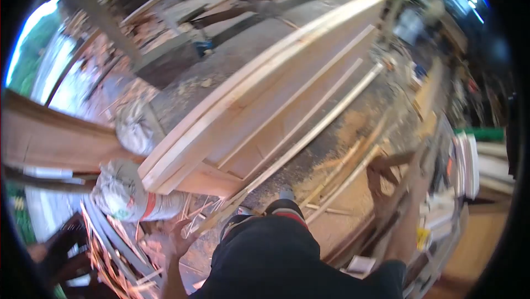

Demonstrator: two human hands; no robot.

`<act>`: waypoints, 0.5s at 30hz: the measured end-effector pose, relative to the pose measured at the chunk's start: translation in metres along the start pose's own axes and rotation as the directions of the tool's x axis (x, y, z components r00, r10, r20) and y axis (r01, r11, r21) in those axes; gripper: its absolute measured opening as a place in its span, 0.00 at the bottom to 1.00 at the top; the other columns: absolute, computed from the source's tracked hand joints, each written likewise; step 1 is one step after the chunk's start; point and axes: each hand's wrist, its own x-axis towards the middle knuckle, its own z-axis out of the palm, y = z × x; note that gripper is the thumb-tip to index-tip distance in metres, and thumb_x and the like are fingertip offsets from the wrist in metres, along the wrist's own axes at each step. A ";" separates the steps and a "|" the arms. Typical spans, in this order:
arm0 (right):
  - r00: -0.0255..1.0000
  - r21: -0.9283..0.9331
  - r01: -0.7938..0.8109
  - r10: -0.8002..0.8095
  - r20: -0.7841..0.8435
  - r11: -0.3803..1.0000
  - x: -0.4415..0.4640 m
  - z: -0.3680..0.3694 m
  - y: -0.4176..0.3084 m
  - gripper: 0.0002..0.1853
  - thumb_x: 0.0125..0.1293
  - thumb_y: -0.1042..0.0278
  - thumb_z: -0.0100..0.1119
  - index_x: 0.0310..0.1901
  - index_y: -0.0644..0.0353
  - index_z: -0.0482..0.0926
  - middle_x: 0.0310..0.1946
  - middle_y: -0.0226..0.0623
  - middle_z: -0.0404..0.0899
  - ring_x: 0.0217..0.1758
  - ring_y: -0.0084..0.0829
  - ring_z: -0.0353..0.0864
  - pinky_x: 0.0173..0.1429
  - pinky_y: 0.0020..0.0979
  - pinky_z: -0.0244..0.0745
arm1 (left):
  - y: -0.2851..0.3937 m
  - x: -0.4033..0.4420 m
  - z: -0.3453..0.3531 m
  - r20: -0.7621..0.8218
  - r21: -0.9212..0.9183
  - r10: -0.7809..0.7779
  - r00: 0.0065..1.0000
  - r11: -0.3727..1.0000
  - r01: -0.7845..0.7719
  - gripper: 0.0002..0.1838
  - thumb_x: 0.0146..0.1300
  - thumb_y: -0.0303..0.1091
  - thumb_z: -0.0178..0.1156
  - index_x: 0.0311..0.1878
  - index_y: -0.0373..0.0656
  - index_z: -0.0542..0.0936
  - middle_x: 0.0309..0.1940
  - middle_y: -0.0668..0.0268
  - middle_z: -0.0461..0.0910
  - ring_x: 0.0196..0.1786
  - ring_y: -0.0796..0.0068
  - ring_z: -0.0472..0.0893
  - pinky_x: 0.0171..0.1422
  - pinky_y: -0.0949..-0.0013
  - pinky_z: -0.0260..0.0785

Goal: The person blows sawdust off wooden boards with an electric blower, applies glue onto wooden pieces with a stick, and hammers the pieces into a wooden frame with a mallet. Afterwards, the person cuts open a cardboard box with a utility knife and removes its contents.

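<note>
While a long, pale wooden panelled frame [265, 89] stretched ahead of the person, the bare left hand [178, 239] spread its fingers near its closest end; right of the frame reached the bare right arm [404, 238], its blurred hand's grip impossible to tell.

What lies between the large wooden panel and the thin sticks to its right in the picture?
In the head view, a long pale strip runs beside the panel, then dark, sawdust-strewn floor.

A long, thin, straight, pale wooden strip [316, 126] runs just beside the panelled door [265, 112], its near end extending past the door's.
</note>
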 end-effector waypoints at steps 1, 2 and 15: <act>0.997 0.036 0.074 -0.074 -0.006 0.997 0.025 0.002 0.007 0.20 0.68 0.62 0.61 0.57 0.66 0.82 0.49 0.51 0.85 0.47 0.47 0.85 0.52 0.40 0.78 | 0.008 0.002 0.005 0.052 0.173 0.041 0.998 0.984 -0.050 0.27 0.61 0.49 0.70 0.56 0.38 0.82 0.51 0.55 0.84 0.60 0.55 0.80 0.67 0.55 0.70; 0.990 0.088 0.140 -0.142 0.013 0.986 0.051 0.011 0.009 0.20 0.68 0.62 0.61 0.56 0.66 0.82 0.48 0.51 0.85 0.47 0.47 0.85 0.52 0.40 0.78 | 0.010 -0.007 0.011 0.105 0.337 0.049 0.993 0.938 -0.082 0.27 0.59 0.47 0.73 0.56 0.39 0.82 0.51 0.54 0.84 0.59 0.53 0.80 0.66 0.55 0.71; 0.767 0.437 0.491 -0.612 0.194 0.754 0.167 0.089 -0.152 0.20 0.67 0.61 0.62 0.55 0.67 0.80 0.46 0.50 0.84 0.45 0.45 0.84 0.51 0.40 0.78 | -0.036 -0.005 0.054 -0.114 0.277 -0.039 0.993 0.958 0.070 0.21 0.57 0.42 0.75 0.50 0.44 0.86 0.46 0.56 0.85 0.50 0.54 0.84 0.55 0.55 0.75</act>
